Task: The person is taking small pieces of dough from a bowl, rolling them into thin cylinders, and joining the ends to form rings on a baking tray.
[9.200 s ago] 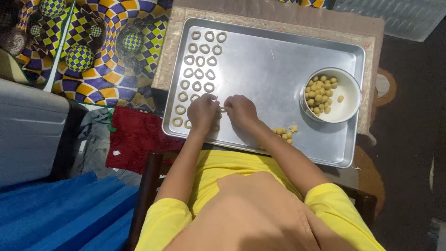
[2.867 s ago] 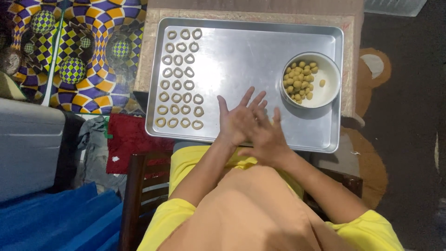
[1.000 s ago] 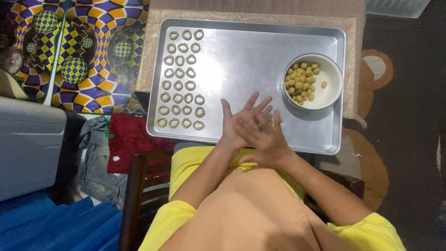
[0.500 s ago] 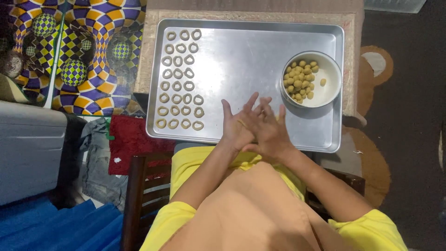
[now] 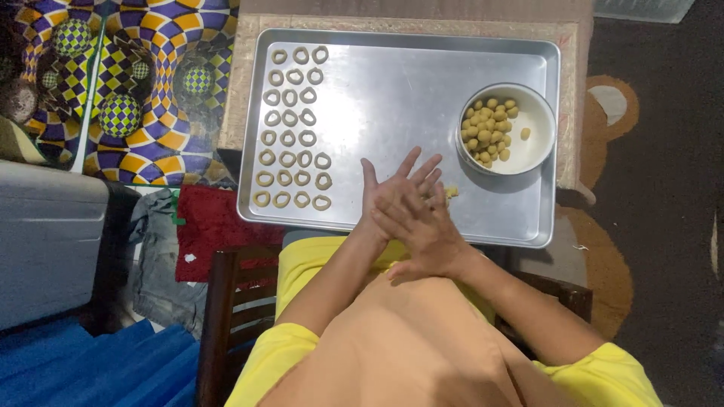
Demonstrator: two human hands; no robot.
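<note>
Lighting: bright, even, overhead. Tray point(image 5: 392, 90): soft sheen, no harsh glare. Shadows: faint. Focus: sharp centre; right floor dim; bottom edge slightly soft.

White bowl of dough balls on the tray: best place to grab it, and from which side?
Take the white bowl by its bare right rim, coming from above right. The dough balls crowd its left half, and that rim stands upright and clear of the tray wall.

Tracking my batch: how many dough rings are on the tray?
27 dough rings, all on the tray's left side: five rows of three, then three rows of four nearer. None appears hidden.
</note>
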